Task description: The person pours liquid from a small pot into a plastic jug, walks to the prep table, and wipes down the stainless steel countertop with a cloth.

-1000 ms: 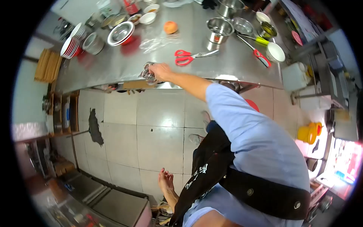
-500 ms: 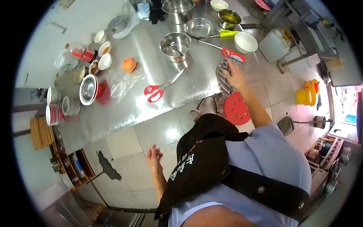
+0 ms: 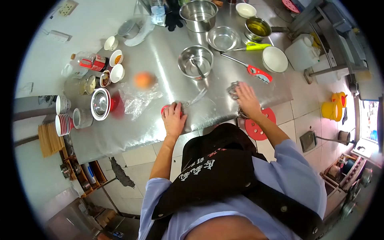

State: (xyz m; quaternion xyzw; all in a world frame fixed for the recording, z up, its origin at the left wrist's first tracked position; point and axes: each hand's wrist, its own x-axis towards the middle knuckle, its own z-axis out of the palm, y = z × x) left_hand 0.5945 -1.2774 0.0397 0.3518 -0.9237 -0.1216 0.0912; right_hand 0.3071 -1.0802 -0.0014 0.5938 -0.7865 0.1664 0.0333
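Observation:
My left hand (image 3: 174,120) lies over the red handles of the scissors (image 3: 197,97), its fingers curled on them; the blades point up and right and look blurred. Under my right hand (image 3: 248,99), a striped cloth (image 3: 233,91) is pressed on the steel table (image 3: 216,105) near its front edge. An orange round fruit (image 3: 144,80), also blurred, sits beside a clear plastic bag (image 3: 138,99). Above my right hand lies a red-handled lighter (image 3: 259,73). A steel pot (image 3: 195,62) with a utensil inside stands between and beyond my hands.
Bowl stacks (image 3: 63,125) and a steel bowl (image 3: 100,103) stand at the left. Farther back are a large pot (image 3: 199,15), a steel dish (image 3: 223,39), a white bowl (image 3: 275,59) and a pot of yellowish liquid (image 3: 257,29). A red stool (image 3: 261,125) is below the front edge.
My right hand has moved with the cloth from the table's left front to the right. My left hand has risen from beside my body onto the scissors. The view has turned.

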